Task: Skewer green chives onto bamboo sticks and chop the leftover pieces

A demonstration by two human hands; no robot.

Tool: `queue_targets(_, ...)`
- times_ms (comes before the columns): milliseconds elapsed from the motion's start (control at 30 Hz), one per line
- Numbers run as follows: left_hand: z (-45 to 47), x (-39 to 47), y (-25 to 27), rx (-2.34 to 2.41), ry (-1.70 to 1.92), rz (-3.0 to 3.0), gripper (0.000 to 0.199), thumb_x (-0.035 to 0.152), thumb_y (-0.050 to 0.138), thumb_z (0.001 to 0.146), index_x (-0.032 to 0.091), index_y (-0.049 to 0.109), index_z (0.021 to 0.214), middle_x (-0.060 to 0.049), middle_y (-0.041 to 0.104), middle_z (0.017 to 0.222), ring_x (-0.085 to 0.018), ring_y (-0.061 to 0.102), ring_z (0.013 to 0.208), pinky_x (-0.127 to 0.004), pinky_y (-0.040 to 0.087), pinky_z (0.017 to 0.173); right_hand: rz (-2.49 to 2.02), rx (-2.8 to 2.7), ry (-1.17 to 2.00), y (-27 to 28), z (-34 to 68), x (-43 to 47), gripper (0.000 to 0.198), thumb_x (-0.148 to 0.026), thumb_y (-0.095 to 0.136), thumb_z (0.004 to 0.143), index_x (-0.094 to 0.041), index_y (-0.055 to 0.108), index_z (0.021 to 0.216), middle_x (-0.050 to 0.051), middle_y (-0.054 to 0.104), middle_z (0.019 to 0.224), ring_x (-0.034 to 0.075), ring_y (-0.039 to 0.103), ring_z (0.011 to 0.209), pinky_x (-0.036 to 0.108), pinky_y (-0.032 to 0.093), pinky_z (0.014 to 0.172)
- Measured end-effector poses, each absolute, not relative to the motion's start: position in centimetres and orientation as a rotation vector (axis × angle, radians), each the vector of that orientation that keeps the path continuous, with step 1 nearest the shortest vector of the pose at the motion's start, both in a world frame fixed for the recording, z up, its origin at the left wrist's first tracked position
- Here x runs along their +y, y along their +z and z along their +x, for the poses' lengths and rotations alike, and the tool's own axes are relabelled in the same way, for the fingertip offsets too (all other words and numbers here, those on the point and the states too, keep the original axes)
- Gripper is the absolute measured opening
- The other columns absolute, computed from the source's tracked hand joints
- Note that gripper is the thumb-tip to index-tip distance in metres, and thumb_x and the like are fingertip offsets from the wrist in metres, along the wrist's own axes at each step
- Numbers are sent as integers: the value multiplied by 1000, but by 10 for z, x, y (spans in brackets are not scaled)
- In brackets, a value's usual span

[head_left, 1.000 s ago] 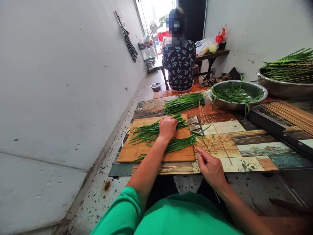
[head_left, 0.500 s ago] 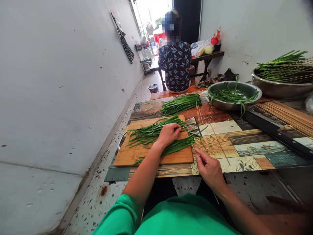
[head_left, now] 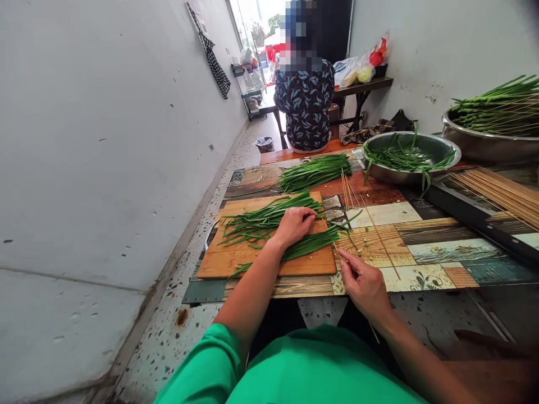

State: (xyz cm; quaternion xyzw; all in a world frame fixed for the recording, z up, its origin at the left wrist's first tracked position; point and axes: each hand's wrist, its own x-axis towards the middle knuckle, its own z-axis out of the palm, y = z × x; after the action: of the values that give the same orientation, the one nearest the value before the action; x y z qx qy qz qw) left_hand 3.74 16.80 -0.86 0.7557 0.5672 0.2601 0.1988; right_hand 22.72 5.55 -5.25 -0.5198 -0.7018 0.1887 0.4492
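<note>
A patchwork-print table point(head_left: 442, 259); at eleven o'clock, a chopping board point(head_left: 219, 265) bearing two chive bunches point(head_left: 261, 217); at one, a steel bowl point(head_left: 396, 176). The half-curled left hand point(head_left: 293, 227), its grip unclear, has slid right, bringing its fingers near the tip of a skewer point(head_left: 336, 247) the right hand point(head_left: 366, 287) pinches. The nearer bunch point(head_left: 314, 244) crosses that skewer; a stray leaf point(head_left: 353, 218) lies at its two o'clock.
</note>
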Motion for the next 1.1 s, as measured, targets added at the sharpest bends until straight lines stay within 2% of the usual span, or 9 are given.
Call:
queue_targets(233,36,168,-8,1541,692,2155,21,19,55,84,17,74,93,-2,74,86,-15,64,78,-24,47,77,-1300,-1737,509,-54,228,56,32,-24,48,88,-12,70,108,9,73,100,19,71,85,26,58,76)
queue_targets(567,36,165,-5,1440,711,2222,20,17,56,84,21,74,93,-2,74,94,-15,66,88,-25,47,85,-1323,-1728,538,-52,229,55,32,-26,48,88,-16,71,108,8,72,101,20,71,85,29,58,79)
queue_targets(733,33,158,7,1157,504,2375,22,21,54,88,21,74,97,-3,74,96,-14,65,90,-24,45,85,-1346,-1709,544,-52,229,54,33,-27,48,88,-14,70,108,9,73,97,19,71,77,27,59,71)
queue_targets(933,29,167,11,1606,470,2478,20,23,56,85,20,76,89,-8,70,91,-22,60,94,-36,40,90,-1333,-1728,543,-52,229,55,36,-28,46,88,-10,70,107,11,73,96,20,71,79,27,58,74)
queue_targets(1100,37,173,3,1694,352,2541,19,23,57,84,20,76,88,-10,67,93,-26,57,98,-40,38,89,-1339,-1733,531,-53,229,55,33,-28,47,87,-15,71,107,9,73,98,20,71,79,29,58,75)
